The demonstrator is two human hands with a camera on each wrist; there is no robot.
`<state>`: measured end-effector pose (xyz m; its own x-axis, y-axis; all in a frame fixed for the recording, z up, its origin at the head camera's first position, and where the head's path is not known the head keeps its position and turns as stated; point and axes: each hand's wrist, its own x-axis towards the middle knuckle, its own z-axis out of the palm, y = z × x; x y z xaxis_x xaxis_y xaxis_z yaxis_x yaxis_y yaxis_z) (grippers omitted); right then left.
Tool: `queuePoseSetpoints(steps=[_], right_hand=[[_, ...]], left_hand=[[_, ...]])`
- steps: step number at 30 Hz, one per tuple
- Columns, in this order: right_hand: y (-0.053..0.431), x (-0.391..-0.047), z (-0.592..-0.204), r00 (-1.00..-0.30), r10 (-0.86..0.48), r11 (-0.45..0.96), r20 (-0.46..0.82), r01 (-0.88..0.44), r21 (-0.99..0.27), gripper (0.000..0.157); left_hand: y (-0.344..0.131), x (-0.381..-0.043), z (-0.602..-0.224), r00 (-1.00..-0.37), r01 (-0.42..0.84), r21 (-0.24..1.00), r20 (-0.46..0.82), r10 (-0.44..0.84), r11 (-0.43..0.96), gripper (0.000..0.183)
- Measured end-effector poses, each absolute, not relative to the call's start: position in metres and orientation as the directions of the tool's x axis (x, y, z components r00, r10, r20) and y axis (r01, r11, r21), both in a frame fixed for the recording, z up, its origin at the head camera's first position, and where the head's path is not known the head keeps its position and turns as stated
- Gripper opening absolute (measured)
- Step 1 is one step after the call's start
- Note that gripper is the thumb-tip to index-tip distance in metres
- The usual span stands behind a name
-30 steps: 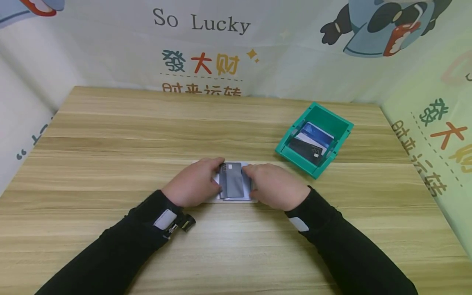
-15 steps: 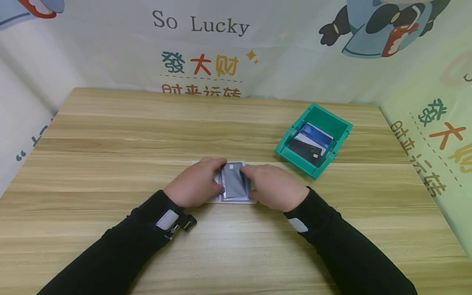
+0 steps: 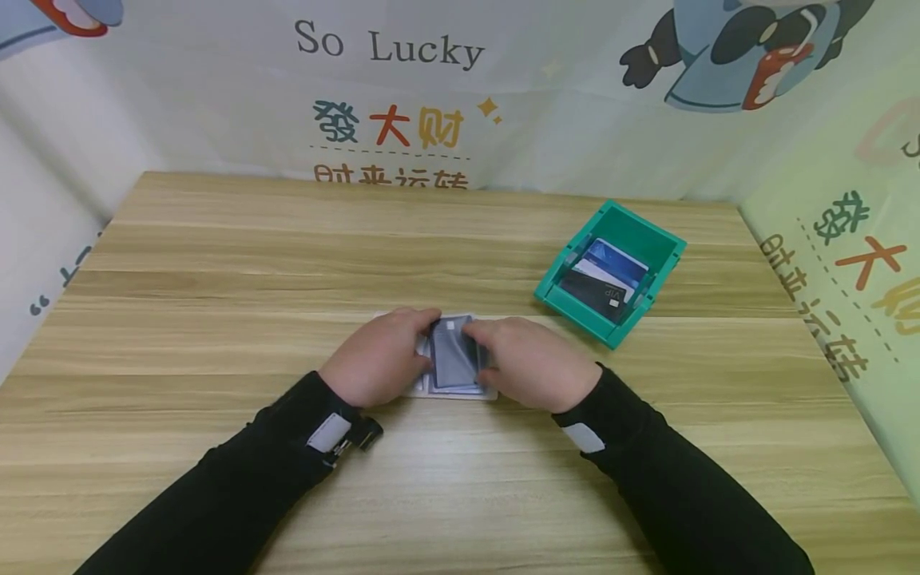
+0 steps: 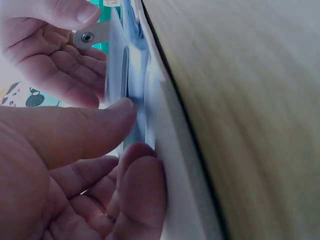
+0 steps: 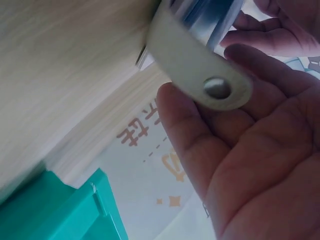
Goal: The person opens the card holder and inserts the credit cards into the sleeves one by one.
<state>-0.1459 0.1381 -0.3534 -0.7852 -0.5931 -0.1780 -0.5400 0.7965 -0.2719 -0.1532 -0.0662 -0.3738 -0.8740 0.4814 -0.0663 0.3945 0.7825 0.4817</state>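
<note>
The left hand bends its thumb and fingers round the left edge of the card holder, holding it. The right hand stands at the opposite edge: index fingertip on the upper right part of the clear sleeve, thumb lower down the same edge, a gap between the two. Whether the right thumb and fingers clamp anything cannot be told. The card holder lies open on the wood-grain table, directly between the two hands. One gray card with a pale chip shows at the clear sleeve, between the fingertips.

The left wrist view adds the side profile: the left thumb tip meets the edge of the raised clear sleeve, and the bent fingers sit below it, against the pale cover. The right wrist view shows one pale strap with one metal snap, crossing in front of the right fingers; the head view does not show this strap.

Beyond and to the right of the right hand stands one teal bin. Only the head view shows its contents: three visible cards, overlapping, namely one blue card, one white card and one black VIP card. A printed backdrop stands behind the table.
</note>
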Motion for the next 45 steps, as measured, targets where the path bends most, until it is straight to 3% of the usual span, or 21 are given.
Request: queuePoseSetpoints(steps=[9, 20, 24, 28, 38, 45], right_hand=[[0.138, -0.145, -0.352, -0.807, -0.570, 0.790, -0.156, -0.487, -0.371, 0.053], [0.136, -0.146, -0.352, -0.822, -0.562, 0.769, -0.094, -0.477, -0.425, 0.035], [0.136, -0.146, -0.352, -0.819, -0.569, 0.755, -0.075, -0.485, -0.442, 0.034], [0.136, -0.146, -0.352, -0.806, -0.590, 0.732, -0.049, -0.508, -0.455, 0.034], [0.136, -0.145, -0.353, -0.757, -0.654, 0.669, 0.002, -0.579, -0.466, 0.040], [0.137, -0.143, -0.354, -0.737, -0.675, 0.663, -0.023, -0.593, -0.458, 0.055]], left_hand=[[-0.066, -0.156, -0.376, -0.879, 0.383, 0.483, -0.071, 0.471, 0.787, 0.060], [-0.066, -0.155, -0.376, -0.886, 0.362, 0.499, -0.078, 0.457, 0.787, 0.053], [-0.066, -0.154, -0.374, -0.881, 0.345, 0.546, -0.092, 0.464, 0.763, 0.043], [-0.067, -0.153, -0.372, -0.875, 0.307, 0.612, -0.120, 0.469, 0.729, 0.047], [-0.064, -0.149, -0.369, -0.879, 0.289, 0.633, -0.122, 0.461, 0.718, 0.074], [-0.066, -0.148, -0.366, -0.884, 0.238, 0.681, -0.142, 0.445, 0.693, 0.060]])
